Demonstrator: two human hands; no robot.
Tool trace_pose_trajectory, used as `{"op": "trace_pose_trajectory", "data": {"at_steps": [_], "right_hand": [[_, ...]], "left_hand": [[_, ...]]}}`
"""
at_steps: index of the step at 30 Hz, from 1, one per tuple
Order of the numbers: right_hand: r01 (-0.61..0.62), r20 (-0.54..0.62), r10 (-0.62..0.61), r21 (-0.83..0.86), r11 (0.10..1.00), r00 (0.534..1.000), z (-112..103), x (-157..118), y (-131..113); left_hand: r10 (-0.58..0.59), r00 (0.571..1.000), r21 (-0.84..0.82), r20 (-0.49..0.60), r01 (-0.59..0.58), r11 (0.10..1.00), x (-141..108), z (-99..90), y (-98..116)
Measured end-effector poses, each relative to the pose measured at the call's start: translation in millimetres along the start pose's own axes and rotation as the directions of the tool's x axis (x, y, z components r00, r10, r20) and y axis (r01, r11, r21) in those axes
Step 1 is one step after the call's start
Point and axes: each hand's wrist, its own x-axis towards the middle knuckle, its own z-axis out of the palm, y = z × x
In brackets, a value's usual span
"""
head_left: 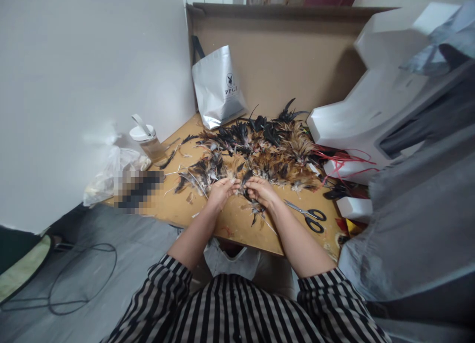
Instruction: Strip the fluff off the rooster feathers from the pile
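Brown and black feathers (272, 167) lie in loose bunches across the wooden table (237, 221). Over their near edge, my left hand (223, 188) has its fingers pinched on the base of a small feather bunch. Close to its right, my right hand (259, 189) is closed on a dark feather (245, 178) that stands up between the two hands. The fingertips of both hands are a short gap apart. A few loose feathers (256, 210) lie just below my right hand. Scissors with black handles (309, 217) rest to the right of it.
A silver bag (218, 88) stands at the back. On the left are a lidded cup (148, 141) and a plastic bag (117, 170). Red strings (343, 160) hang by a white angular object (386, 75) on the right, beside grey cloth (419, 209). Cardboard (289, 56) walls the back.
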Motion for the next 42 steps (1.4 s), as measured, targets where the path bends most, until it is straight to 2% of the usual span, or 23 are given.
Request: {"op": "trace_pose_trajectory", "data": {"at_steps": [12, 16, 19, 23, 29, 42], "right_hand": [[0.084, -0.121, -0.083, 0.001, 0.996, 0.989, 1, 2, -3], [0.131, -0.142, -0.128, 0.013, 0.991, 0.982, 2, -1, -8], [0.171, -0.104, -0.168, 0.021, 0.985, 0.98, 5, -2, -8], [0.204, -0.057, -0.205, -0.016, 0.979, 0.977, 8, -2, -2], [0.26, -0.075, -0.27, -0.124, 0.958, 0.96, 10, 0, 5], [0.255, -0.092, -0.269, -0.143, 0.956, 0.959, 10, 1, 5]], "left_hand": [[-0.063, 0.996, 0.21, 0.06, 0.049, 0.977, 1, 1.6, -6], [-0.046, 0.998, 0.159, 0.05, 0.037, 0.987, 0, 0.8, -5], [-0.033, 0.999, 0.106, 0.038, 0.029, 0.994, -1, 0.6, -3], [-0.102, 0.99, 0.066, 0.093, 0.096, 0.993, -2, 1.1, -1], [-0.149, 0.979, 0.101, 0.141, 0.136, 0.986, -4, 1.9, -1], [-0.158, 0.971, 0.031, 0.178, 0.155, 0.987, -6, 3.3, -1]]}}
